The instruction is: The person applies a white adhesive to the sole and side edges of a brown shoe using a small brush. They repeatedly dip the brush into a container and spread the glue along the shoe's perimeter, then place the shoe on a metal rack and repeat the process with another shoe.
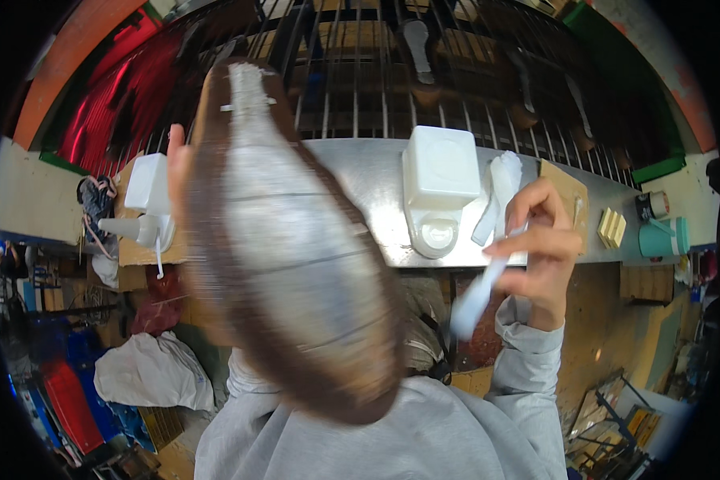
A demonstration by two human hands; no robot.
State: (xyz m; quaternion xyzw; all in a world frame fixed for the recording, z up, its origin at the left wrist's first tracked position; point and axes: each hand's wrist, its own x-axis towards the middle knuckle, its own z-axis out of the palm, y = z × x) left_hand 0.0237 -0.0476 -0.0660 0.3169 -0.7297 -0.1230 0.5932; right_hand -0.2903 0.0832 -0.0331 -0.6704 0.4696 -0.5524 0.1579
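Observation:
Close in front of me, blurred by motion, a brown lasted shoe (296, 232) is turned bottom up, its underside pale and streaked grey-white with a narrow white strip toward the heel. My left hand (182, 172) holds it from the left side; most of that hand is hidden behind the shoe. To the right, my right hand (544, 248) is closed on a slim white brush-like tool (474, 308), whose lower end is smeared by motion. Just beyond that hand, a white plastic container (442, 168) with a rounded front opening stands on the metal bench (360, 172).
Left on the bench stands a white dispenser (146, 184) with a nozzle. A white cloth-like piece (504, 188) lies right of the container, near cardboard (568, 188), yellowish blocks (612, 228) and a teal container (664, 238). Behind the bench runs a barred rack (352, 96) with shoes.

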